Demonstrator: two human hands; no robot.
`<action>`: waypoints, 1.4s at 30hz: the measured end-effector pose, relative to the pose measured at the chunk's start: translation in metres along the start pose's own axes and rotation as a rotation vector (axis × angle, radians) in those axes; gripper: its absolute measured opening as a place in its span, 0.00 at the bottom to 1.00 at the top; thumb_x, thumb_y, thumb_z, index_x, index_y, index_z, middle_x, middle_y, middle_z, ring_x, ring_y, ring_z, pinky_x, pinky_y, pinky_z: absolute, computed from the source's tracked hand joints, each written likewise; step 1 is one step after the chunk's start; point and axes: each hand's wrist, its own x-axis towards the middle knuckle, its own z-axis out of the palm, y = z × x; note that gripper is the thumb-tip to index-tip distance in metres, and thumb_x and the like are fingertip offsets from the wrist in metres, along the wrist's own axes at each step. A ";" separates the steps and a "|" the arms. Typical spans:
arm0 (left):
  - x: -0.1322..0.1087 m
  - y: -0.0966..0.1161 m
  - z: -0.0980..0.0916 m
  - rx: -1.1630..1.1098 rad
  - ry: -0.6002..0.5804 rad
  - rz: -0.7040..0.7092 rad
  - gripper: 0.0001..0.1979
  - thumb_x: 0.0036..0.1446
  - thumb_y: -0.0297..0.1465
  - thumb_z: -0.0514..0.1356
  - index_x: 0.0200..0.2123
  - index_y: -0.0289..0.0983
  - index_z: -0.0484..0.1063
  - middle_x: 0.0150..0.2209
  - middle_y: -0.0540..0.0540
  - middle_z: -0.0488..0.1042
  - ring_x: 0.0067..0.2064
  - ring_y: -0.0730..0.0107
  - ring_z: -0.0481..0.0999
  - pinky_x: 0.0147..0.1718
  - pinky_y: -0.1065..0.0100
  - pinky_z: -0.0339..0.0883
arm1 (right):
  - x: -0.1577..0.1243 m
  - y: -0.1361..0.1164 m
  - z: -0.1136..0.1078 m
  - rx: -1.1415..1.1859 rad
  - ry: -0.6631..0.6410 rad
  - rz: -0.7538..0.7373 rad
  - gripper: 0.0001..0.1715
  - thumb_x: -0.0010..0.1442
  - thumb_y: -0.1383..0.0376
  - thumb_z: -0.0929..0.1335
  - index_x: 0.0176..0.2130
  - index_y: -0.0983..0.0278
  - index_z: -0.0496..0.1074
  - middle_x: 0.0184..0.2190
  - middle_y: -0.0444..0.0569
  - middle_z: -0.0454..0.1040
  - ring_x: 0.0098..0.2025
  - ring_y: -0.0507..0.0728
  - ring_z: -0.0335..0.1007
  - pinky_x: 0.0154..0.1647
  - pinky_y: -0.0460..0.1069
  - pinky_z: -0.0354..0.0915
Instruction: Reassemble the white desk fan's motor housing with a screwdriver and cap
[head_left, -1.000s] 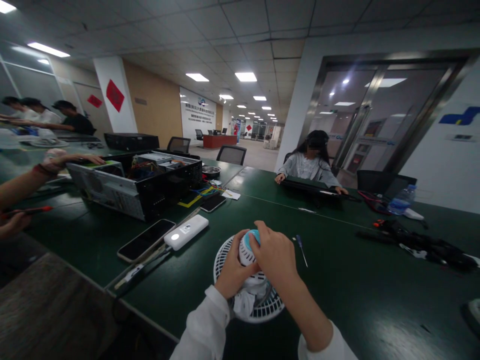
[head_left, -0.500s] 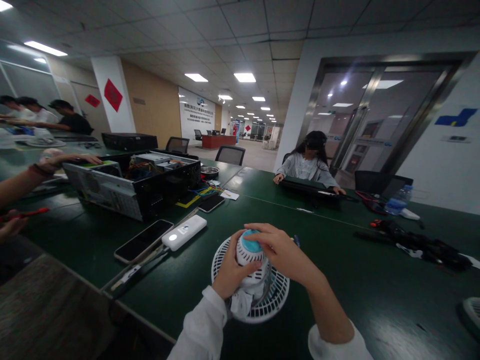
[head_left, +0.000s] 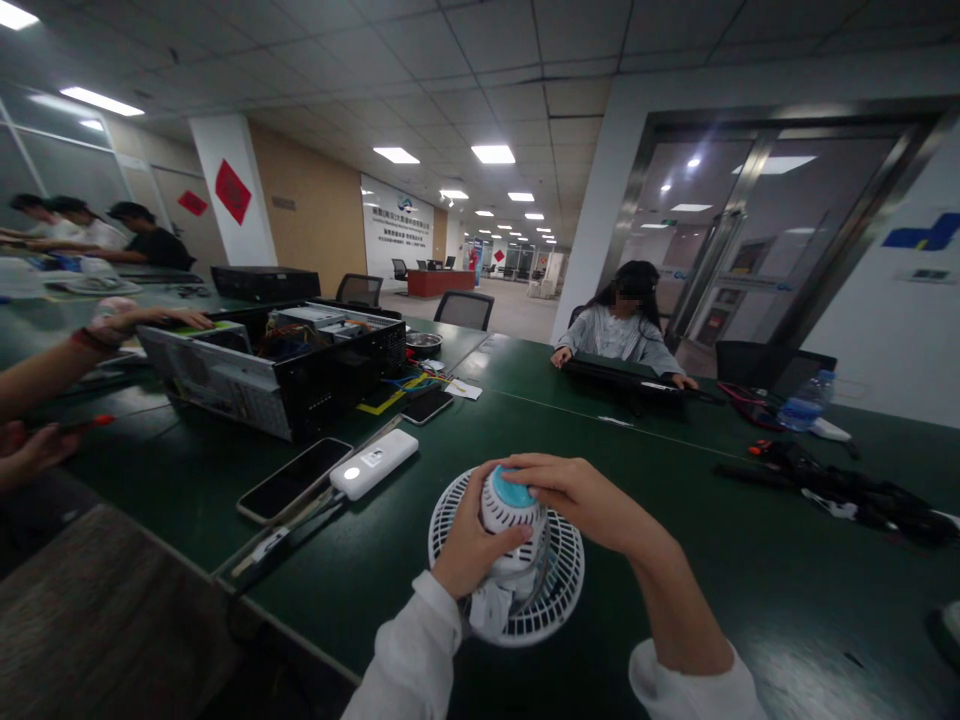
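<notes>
An open-plan office workroom: beyond the fingers (head_left: 540, 468), a long green worktop (head_left: 712, 600), an opened desktop computer case (head_left: 225, 375) off to their left, and far ahead, a red reception desk (head_left: 439, 283) before a logo wall (head_left: 395, 228).

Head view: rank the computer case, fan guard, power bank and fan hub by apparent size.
1. Open black computer case
2. Round white wire fan guard
3. White rectangular power bank and blue-topped white fan hub look alike, so unranked.

On the table (head_left: 660, 610), a power bank (head_left: 373, 464) lies left of the fan (head_left: 559, 590).
</notes>
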 end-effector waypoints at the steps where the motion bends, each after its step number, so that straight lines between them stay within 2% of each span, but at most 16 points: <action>1: 0.000 0.000 0.000 -0.001 -0.003 0.002 0.33 0.42 0.32 0.66 0.51 0.38 0.58 0.51 0.43 0.65 0.52 0.57 0.66 0.53 0.58 0.58 | 0.000 0.001 -0.001 0.007 -0.008 0.008 0.23 0.58 0.75 0.62 0.51 0.59 0.69 0.55 0.46 0.67 0.55 0.53 0.62 0.56 0.50 0.59; 4: 0.000 0.000 -0.001 -0.001 -0.006 0.023 0.32 0.42 0.32 0.66 0.51 0.38 0.58 0.50 0.44 0.65 0.52 0.58 0.66 0.53 0.59 0.58 | 0.000 0.001 -0.002 -0.005 -0.029 0.024 0.23 0.58 0.73 0.64 0.51 0.58 0.68 0.55 0.46 0.66 0.56 0.53 0.61 0.56 0.51 0.58; 11: 0.000 -0.003 -0.002 -0.025 -0.008 0.019 0.32 0.43 0.32 0.67 0.51 0.41 0.58 0.50 0.46 0.66 0.52 0.59 0.66 0.52 0.60 0.60 | 0.003 -0.010 0.006 -0.206 0.004 0.068 0.19 0.58 0.72 0.65 0.49 0.60 0.70 0.54 0.48 0.67 0.55 0.55 0.62 0.56 0.53 0.58; 16: 0.000 -0.001 -0.002 0.002 0.004 0.016 0.32 0.43 0.31 0.66 0.51 0.40 0.58 0.50 0.44 0.66 0.53 0.58 0.66 0.53 0.59 0.59 | 0.010 -0.016 0.016 -0.369 0.107 0.110 0.13 0.56 0.65 0.67 0.44 0.61 0.72 0.44 0.50 0.71 0.47 0.57 0.65 0.48 0.53 0.63; 23: 0.000 0.001 0.002 0.040 0.039 0.045 0.31 0.40 0.28 0.67 0.50 0.40 0.60 0.51 0.46 0.66 0.56 0.59 0.62 0.56 0.62 0.54 | 0.029 -0.030 0.043 -0.637 0.251 0.431 0.13 0.58 0.57 0.64 0.36 0.65 0.68 0.35 0.50 0.71 0.37 0.58 0.70 0.34 0.49 0.63; 27: -0.001 -0.002 0.002 0.043 0.031 0.002 0.34 0.40 0.30 0.67 0.51 0.39 0.59 0.52 0.45 0.64 0.56 0.57 0.62 0.56 0.60 0.54 | 0.028 -0.031 0.043 -0.689 0.283 0.588 0.16 0.63 0.55 0.58 0.37 0.64 0.65 0.33 0.50 0.73 0.32 0.58 0.73 0.27 0.48 0.60; 33: -0.001 0.001 -0.001 -0.018 0.020 -0.004 0.33 0.40 0.30 0.67 0.50 0.40 0.59 0.50 0.46 0.66 0.52 0.58 0.66 0.53 0.60 0.57 | 0.015 -0.037 0.027 -0.631 0.150 0.478 0.08 0.62 0.64 0.59 0.39 0.62 0.64 0.35 0.48 0.74 0.36 0.57 0.73 0.30 0.48 0.58; 38: 0.000 0.003 0.000 0.003 0.032 0.003 0.32 0.40 0.30 0.67 0.50 0.39 0.59 0.49 0.46 0.67 0.51 0.58 0.66 0.53 0.60 0.57 | 0.019 -0.037 0.031 -0.616 0.169 0.492 0.11 0.58 0.66 0.60 0.43 0.62 0.63 0.31 0.48 0.75 0.33 0.58 0.73 0.28 0.48 0.56; 42: -0.001 0.006 0.001 0.037 0.038 0.020 0.32 0.40 0.29 0.66 0.50 0.39 0.59 0.51 0.45 0.65 0.54 0.57 0.64 0.56 0.60 0.54 | 0.025 -0.036 0.040 -0.609 0.212 0.549 0.12 0.59 0.67 0.59 0.44 0.63 0.64 0.27 0.49 0.75 0.29 0.59 0.73 0.26 0.48 0.54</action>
